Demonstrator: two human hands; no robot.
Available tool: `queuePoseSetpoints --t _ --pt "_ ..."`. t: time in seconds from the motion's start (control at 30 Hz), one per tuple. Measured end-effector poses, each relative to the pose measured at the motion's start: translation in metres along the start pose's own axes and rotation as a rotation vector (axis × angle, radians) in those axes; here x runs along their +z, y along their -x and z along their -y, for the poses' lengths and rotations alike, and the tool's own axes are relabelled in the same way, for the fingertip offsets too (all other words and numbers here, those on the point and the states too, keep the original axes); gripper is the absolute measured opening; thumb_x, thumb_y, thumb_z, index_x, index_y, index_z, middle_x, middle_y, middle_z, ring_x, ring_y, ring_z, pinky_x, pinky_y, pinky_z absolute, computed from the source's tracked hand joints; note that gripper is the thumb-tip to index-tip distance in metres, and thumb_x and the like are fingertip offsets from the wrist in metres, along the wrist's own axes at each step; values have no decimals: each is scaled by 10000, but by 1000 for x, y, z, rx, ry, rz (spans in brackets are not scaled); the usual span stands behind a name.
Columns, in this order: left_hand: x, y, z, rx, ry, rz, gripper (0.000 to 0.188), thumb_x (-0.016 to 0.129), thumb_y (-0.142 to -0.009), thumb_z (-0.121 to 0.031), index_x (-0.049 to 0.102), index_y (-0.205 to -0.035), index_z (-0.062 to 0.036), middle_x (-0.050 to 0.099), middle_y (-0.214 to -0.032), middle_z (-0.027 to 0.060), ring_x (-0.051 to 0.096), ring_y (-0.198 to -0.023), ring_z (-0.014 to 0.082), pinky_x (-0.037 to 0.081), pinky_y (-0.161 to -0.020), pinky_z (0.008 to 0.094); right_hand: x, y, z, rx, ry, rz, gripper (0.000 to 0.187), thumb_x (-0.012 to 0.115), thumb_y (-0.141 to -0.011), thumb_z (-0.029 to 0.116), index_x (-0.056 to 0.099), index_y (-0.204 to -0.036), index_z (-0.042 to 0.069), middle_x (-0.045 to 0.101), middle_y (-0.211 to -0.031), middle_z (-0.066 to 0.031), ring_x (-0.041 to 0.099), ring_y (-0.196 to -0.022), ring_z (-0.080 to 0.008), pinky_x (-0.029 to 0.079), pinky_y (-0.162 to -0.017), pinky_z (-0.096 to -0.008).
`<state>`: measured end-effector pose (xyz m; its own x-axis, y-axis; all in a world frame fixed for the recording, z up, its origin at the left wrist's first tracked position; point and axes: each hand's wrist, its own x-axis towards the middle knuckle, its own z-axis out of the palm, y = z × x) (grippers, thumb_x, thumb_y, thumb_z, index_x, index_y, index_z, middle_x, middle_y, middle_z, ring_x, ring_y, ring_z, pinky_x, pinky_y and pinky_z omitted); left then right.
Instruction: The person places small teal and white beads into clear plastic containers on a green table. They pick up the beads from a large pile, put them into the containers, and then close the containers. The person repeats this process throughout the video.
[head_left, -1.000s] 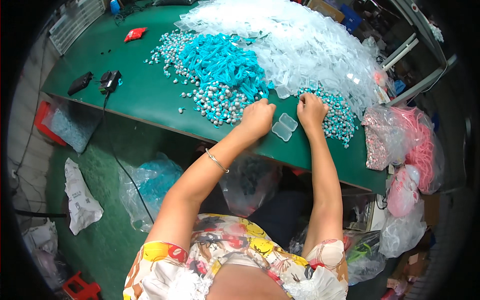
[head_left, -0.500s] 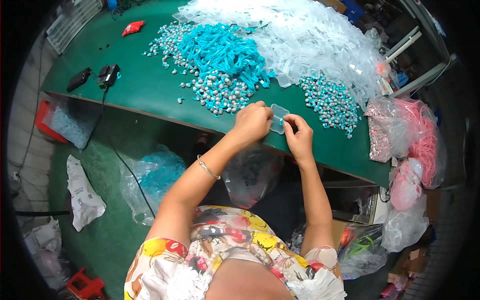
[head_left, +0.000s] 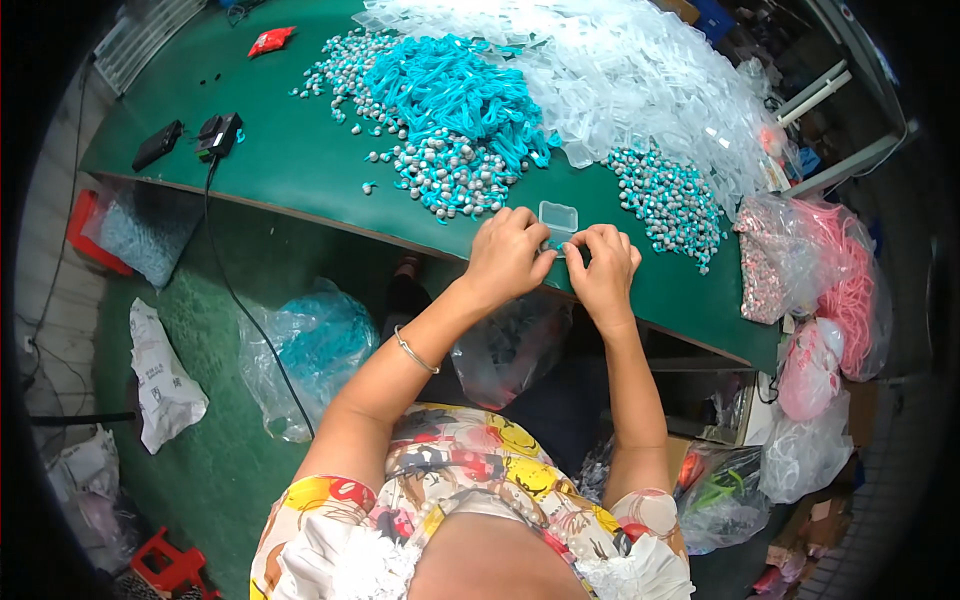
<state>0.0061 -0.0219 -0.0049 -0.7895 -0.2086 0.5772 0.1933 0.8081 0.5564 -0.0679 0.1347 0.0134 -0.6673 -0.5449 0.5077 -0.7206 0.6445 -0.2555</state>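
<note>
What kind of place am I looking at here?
Probably a small assembly or packing workshop: a green worktable heaped with turquoise cords, clear plastic cases and bagged stock beside it.

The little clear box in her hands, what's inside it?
The little clear box looks empty where it shows. Its lower part is hidden behind the left hand and right hand, so anything there can't be seen.

This is a small assembly workshop doing piecework by hand. A green tabletop (head_left: 300, 170) carries bulk heaps of turquoise cords (head_left: 450, 90), clear plastic cases (head_left: 620, 70) and loose silvery beads (head_left: 670, 195), while bulging plastic bags (head_left: 310, 350) of stock crowd the floor and hang beside the bench.
</note>
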Motion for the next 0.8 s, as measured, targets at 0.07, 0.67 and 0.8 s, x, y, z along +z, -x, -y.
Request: queuePoseSetpoints --t 0.07,0.67,0.8 --pt "-1 3 1 25 20 -14 194 762 -733 -206 688 -837 -60 609 -893 81 587 -868 291 480 -746 418 -5 -4 -4 4 -57 45 85 730 -804 194 684 -848 138 648 -928 -33 589 -956 -252 380 -857 -431" --pt "-5 3 1 24 -17 53 446 766 -736 -242 631 -1134 -92 573 -942 77 565 -900 288 456 -774 412 84 -116 -12 -77 115 74 198 742 -781 162 700 -966 106 681 -881 -91 660 -874 -315 462 -772 -484" --pt "-2 5 1 28 -9 28 425 770 -734 -240 635 -1110 -96 578 -948 72 566 -905 283 455 -782 406 57 -97 -26 -76 -19 105 158 715 -773 134 694 -927 103 680 -834 -80 668 -820 -291 465 -733 -469"
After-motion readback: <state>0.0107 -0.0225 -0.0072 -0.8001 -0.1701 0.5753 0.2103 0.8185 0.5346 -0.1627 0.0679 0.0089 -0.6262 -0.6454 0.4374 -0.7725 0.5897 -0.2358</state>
